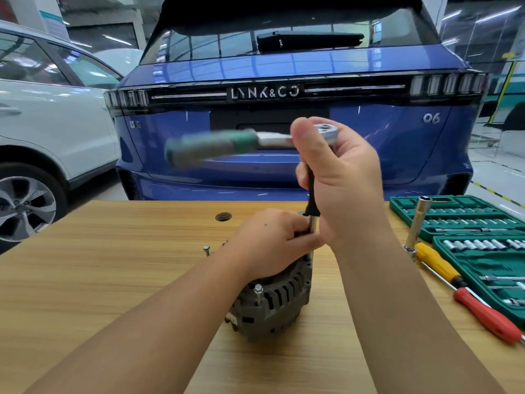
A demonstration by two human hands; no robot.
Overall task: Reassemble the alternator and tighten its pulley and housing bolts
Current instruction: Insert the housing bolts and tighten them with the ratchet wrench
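Note:
A grey alternator [272,305] stands on the wooden table [113,265]. Long housing bolts stick up from it, one at the front [258,292] and one at the back left [206,249]. My left hand [270,240] lies over the alternator's top and pinches the silver socket shaft [313,226]. My right hand [338,177] grips the black extension just under the ratchet head [326,130]. The ratchet's green handle [216,147] points left and is blurred. The bolt under the socket is hidden.
An open green socket set case [466,234] lies at the table's right. A tall socket extension [416,223] stands by it, with a yellow screwdriver [437,263] and a red one [485,317]. A blue car [284,160] stands behind the table, a white car [42,137] on the left.

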